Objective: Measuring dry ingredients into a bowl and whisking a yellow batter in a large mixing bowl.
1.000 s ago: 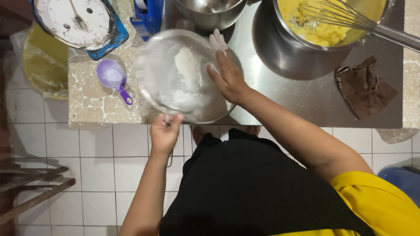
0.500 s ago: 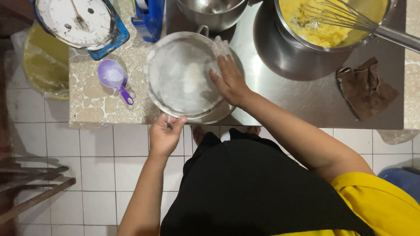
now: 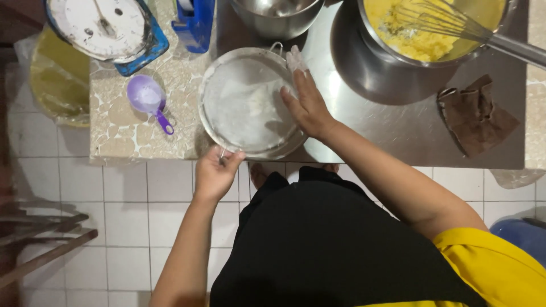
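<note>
Scale (image 3: 99, 25), bowl (image 3: 276, 14) and pot (image 3: 432, 28) are cut off by the top edge. Whisk (image 3: 455, 28) handle leaves at right. Sieve (image 3: 247, 102) handle is hidden in the left hand (image 3: 218, 173); the sieve's contents are blurred.

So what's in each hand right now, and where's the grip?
The left hand pinches the near rim of the round metal sieve. The right hand rests against its right rim; a firm grip cannot be told.
</note>
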